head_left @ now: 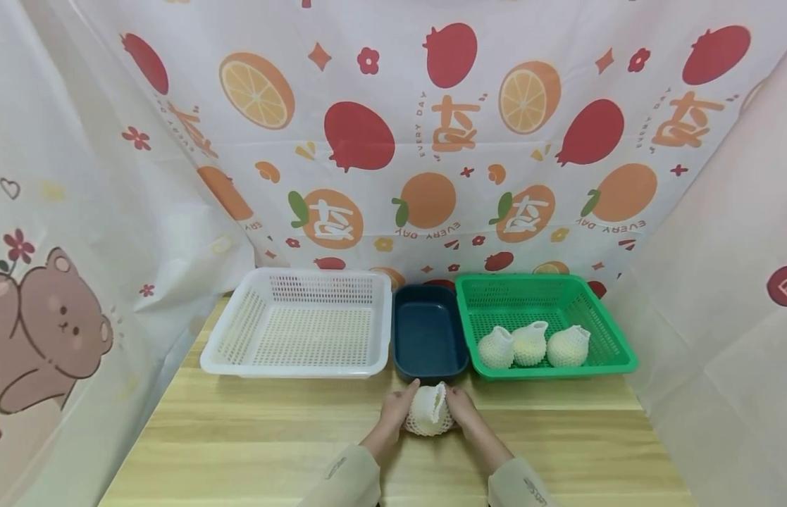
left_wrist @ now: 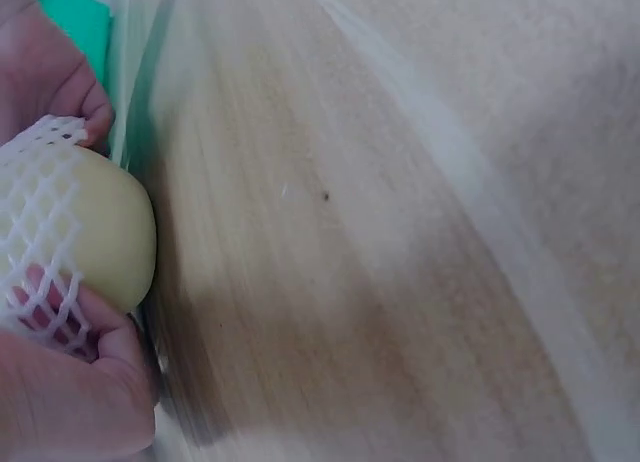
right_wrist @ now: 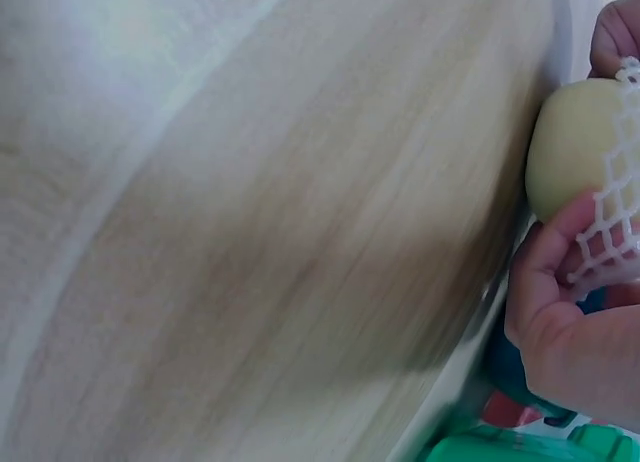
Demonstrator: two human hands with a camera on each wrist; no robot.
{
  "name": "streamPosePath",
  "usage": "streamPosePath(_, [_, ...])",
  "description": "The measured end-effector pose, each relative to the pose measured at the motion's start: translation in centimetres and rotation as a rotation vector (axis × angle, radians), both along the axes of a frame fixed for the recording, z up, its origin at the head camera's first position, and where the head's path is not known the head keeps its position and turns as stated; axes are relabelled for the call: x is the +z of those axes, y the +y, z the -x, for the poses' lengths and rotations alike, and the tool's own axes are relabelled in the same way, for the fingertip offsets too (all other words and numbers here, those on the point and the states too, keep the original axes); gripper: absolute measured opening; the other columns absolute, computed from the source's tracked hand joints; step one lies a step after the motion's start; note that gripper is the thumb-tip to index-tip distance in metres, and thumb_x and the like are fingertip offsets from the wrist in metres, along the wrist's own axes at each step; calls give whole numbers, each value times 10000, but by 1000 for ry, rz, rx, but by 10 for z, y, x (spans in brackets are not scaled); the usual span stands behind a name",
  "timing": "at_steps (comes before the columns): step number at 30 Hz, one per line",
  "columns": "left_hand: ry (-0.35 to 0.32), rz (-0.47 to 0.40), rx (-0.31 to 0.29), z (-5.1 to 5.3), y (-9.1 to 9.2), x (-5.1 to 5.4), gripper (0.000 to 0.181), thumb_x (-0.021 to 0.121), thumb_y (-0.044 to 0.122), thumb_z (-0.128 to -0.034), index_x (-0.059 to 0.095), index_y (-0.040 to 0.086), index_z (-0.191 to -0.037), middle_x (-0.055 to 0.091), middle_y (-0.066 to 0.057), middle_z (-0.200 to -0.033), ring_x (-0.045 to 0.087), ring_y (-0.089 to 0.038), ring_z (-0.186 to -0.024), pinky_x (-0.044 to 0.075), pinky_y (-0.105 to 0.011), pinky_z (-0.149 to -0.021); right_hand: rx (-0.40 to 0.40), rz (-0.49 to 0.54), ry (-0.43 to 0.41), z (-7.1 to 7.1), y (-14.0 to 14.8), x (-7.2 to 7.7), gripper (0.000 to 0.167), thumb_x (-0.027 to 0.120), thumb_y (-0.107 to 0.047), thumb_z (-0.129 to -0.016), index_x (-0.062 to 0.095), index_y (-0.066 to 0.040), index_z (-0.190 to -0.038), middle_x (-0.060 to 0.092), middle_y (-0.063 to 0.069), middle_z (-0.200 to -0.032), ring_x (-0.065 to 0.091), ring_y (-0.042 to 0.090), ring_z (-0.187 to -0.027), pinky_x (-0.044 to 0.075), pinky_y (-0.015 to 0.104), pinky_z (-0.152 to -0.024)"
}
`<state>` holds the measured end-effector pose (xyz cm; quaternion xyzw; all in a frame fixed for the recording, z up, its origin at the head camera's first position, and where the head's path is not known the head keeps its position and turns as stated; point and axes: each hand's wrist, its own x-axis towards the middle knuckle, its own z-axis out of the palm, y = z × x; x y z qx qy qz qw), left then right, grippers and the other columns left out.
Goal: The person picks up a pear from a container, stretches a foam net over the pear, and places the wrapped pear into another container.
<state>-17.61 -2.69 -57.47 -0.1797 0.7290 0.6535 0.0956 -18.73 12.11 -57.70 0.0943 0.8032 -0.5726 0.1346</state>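
A pale yellow round fruit [left_wrist: 122,227] in a white foam net [head_left: 426,414] is held between both hands near the front of the dark blue bin. My left hand [head_left: 393,414] pinches the net on the left side. On the opposite side, the fingers of my right hand [head_left: 467,415] grip the net's edge. Both wrist views show the lower part of the fruit [right_wrist: 562,152] bare beyond the net. Several fingertips are partly hidden by the mesh.
The dark blue bin [head_left: 430,338] stands between a white basket [head_left: 294,370] on the left and a green basket [head_left: 611,355] on the right. Three netted fruits [head_left: 530,343] lie in the green basket. Printed cloth [head_left: 406,127] hangs behind the wooden table [head_left: 253,443].
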Motion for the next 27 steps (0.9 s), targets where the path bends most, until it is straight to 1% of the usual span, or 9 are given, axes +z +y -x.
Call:
streamPosePath(2, [-3,-10,-24,-2,-1,0,586,564,439,-880,571,-134,-1005,570,-155,-935,526,-274,-895,459,-390,-781,-3,23,-27,-2,0,-1,331,422,-326,-957,477,-38,-802,479,79,-786,482,183,-733,449,298,-543])
streamPosePath(3, [4,-12,-28,-2,-1,0,534,564,415,-886,573,-115,-948,561,-137,-886,524,-258,-853,462,-372,-744,-4,24,-22,-2,0,-1,330,431,-327,-955,474,-39,-797,474,78,-781,480,181,-727,443,293,-540])
streamPosePath(6, [31,-15,-26,-2,-1,-1,363,545,338,-912,515,9,-760,480,-60,-748,468,-194,-726,421,-299,-625,-11,1,16,-2,0,-2,307,454,-294,-947,478,-34,-785,471,67,-763,470,176,-714,426,285,-552])
streamPosePath(8, [44,-21,-11,0,-1,-2,319,538,284,-921,440,84,-693,425,-25,-695,429,-167,-676,382,-272,-585,-25,-17,42,-2,-1,-2,293,464,-269,-944,494,-25,-785,480,59,-752,470,178,-708,420,290,-572])
streamPosePath(11, [63,-24,10,1,0,-2,313,524,230,-930,392,115,-671,396,-12,-670,408,-158,-651,363,-263,-571,-46,-50,76,-2,-4,-2,292,469,-247,-938,499,-18,-760,482,52,-720,467,182,-686,414,303,-587])
streamPosePath(14, [75,-15,39,2,1,-3,289,515,199,-936,405,104,-687,404,-15,-683,415,-162,-665,369,-267,-584,-60,-66,89,-1,-7,-2,298,465,-232,-938,495,-10,-741,480,55,-700,467,192,-682,419,320,-598])
streamPosePath(20, [101,5,105,6,4,-7,287,523,188,-935,422,89,-686,413,-22,-681,426,-178,-677,372,-279,-592,-78,-59,64,1,-9,-3,328,432,-228,-958,540,58,-837,532,91,-767,505,232,-767,445,368,-675])
streamPosePath(23, [50,-22,80,6,3,-5,308,532,280,-931,466,62,-723,433,-27,-695,433,-160,-650,377,-260,-554,-91,-62,49,1,-10,-2,354,420,-255,-964,547,52,-843,541,106,-795,507,242,-799,440,380,-702])
streamPosePath(27, [-37,-85,-27,4,-1,3,468,555,426,-889,582,-41,-895,541,-56,-784,502,-141,-676,442,-253,-572,-101,-40,15,0,-10,-2,447,389,-318,-967,558,96,-951,563,198,-924,519,317,-912,433,423,-788])
